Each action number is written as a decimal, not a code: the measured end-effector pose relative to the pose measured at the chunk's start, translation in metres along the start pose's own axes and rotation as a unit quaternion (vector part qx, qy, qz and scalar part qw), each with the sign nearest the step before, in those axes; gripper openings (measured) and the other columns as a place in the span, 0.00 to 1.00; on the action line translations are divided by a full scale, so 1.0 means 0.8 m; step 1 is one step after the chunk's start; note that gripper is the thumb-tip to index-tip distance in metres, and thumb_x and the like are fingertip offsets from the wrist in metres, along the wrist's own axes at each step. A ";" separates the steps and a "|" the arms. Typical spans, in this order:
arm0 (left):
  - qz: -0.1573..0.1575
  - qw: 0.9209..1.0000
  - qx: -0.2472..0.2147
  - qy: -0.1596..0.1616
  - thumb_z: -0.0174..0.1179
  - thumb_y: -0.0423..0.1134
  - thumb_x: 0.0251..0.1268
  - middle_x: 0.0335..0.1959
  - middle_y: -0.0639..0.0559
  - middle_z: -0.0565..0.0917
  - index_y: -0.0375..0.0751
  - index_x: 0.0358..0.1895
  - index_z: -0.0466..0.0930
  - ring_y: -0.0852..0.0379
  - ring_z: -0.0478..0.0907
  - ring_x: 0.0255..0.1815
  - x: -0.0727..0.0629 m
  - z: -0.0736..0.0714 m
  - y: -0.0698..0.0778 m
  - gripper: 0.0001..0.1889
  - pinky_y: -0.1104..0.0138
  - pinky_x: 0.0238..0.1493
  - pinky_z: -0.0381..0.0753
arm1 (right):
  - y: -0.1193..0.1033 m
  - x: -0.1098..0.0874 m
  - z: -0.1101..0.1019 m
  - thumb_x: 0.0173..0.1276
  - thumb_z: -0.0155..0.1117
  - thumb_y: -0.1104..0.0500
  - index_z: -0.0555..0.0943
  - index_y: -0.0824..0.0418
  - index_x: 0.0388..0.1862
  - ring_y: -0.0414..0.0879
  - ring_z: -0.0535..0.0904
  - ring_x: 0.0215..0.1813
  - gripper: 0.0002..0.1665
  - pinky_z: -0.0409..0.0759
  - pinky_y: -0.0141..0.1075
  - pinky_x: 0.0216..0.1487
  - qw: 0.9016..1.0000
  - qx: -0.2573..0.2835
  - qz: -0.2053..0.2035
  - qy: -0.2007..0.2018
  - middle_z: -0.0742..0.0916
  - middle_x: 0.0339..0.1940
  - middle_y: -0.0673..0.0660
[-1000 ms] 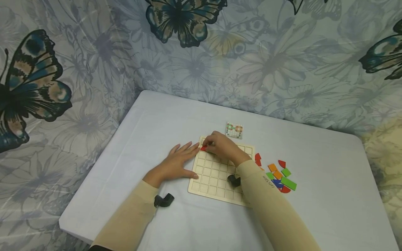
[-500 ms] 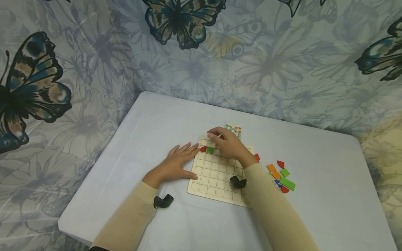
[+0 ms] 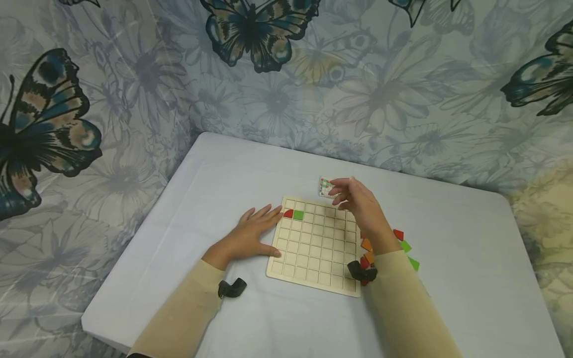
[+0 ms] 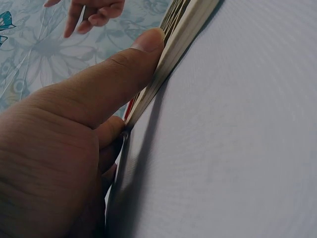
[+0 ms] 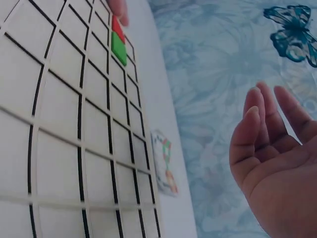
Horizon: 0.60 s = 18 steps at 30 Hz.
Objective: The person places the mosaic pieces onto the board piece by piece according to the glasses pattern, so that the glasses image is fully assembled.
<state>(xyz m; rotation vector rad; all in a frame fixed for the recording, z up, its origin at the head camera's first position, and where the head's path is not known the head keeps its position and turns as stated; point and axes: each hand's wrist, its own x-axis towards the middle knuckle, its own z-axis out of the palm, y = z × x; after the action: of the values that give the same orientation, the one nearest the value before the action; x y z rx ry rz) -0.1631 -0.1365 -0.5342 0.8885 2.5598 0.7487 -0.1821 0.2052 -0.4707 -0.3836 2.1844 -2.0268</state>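
Observation:
A pale wooden grid board [image 3: 313, 248] lies on the table. In its upper left cells sit a red rounded piece [image 3: 288, 214] and, beside it, a green square [image 3: 298, 215]. My left hand [image 3: 252, 236] is spread flat at the board's left edge; in the left wrist view its thumb [image 4: 143, 44] touches the rim. Above the board's upper right part hovers my right hand [image 3: 360, 206], fingers relaxed and nothing between them. It partly covers a small pattern card [image 3: 325, 186] behind the board, which the right wrist view shows as a blurred card [image 5: 165, 162].
Loose pieces lie to the right of the board, partly hidden by the right forearm: orange pieces [image 3: 366, 244], a red piece [image 3: 398, 234] and green pieces [image 3: 406, 245]. The white table [image 3: 250, 164] meets a wall with butterfly and flower prints [image 3: 277, 99].
My right hand has left the upper left of the board, uncovering the red and green pieces, and has moved right and up off the surface. The left hand stays put.

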 end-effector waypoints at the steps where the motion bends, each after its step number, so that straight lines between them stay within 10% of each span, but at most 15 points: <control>1: 0.000 1.000 0.000 0.000 0.75 0.68 0.62 0.90 0.59 0.46 0.47 0.90 0.52 0.54 0.34 0.90 0.000 0.000 0.000 0.61 0.46 0.84 0.29 | 0.000 -0.004 -0.004 0.91 0.37 0.34 0.77 0.67 0.72 0.57 0.78 0.51 0.42 0.78 0.44 0.52 1.000 0.013 -0.006 0.003 0.83 0.56 0.65; 10: -0.004 1.000 -0.003 -0.001 0.76 0.67 0.62 0.90 0.58 0.47 0.46 0.90 0.52 0.53 0.35 0.90 -0.001 0.000 0.002 0.61 0.46 0.84 0.29 | 0.015 -0.040 -0.036 0.89 0.38 0.30 0.73 0.74 0.74 0.54 0.81 0.49 0.50 0.80 0.43 0.52 0.993 0.103 -0.061 -0.001 0.85 0.54 0.64; 18: -0.002 1.000 -0.004 0.000 0.76 0.67 0.62 0.90 0.58 0.47 0.46 0.90 0.52 0.53 0.35 0.90 0.000 0.000 0.001 0.61 0.46 0.84 0.28 | 0.024 -0.073 -0.067 0.87 0.40 0.28 0.75 0.70 0.75 0.57 0.79 0.52 0.49 0.79 0.42 0.55 0.991 0.089 -0.022 0.097 0.84 0.55 0.63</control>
<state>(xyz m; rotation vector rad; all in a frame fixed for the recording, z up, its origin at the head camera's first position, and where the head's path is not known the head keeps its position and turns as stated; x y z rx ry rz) -0.1621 -0.1359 -0.5339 0.8796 2.5567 0.7575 -0.1425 0.2737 -0.4894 -0.2232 2.0900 -2.3502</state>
